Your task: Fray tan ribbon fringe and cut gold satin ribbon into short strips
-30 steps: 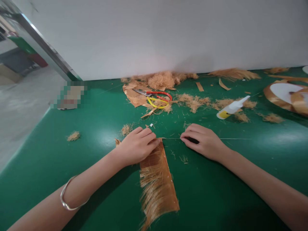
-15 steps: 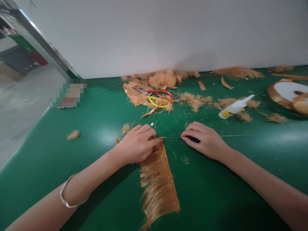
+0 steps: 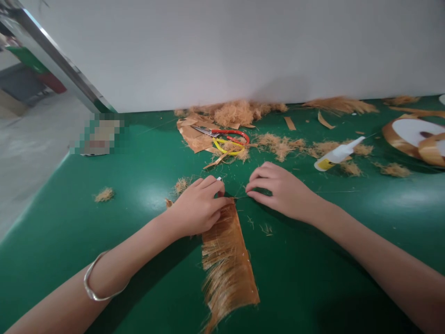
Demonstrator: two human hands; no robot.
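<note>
My left hand (image 3: 200,204) is closed on the upper end of a fringed brown ribbon (image 3: 239,264), pressing it to the green table. The ribbon's left side is frayed into fine strands, and its right edge is solid, with a few small shiny specks. To the right, my right hand (image 3: 278,190) is pinched at the fingertips on a thin wire or thread (image 3: 335,191). This fine line shows from the ribbon's top corner to the fingertips and again beyond the hand. Whether its left end is fixed to the ribbon is hidden by my left fingers.
Scissors (image 3: 229,141) with red and yellow handles lie among brown fibre scraps (image 3: 239,113) along the white wall. A glue bottle (image 3: 337,155) with a thin nozzle rests at right, near a ribbon spool (image 3: 403,132). A blurred-out object (image 3: 100,137) sits at the left edge.
My right hand has moved left and slightly away from me, closer to my left hand. My left hand and the ribbon have stayed nearly in place.
</note>
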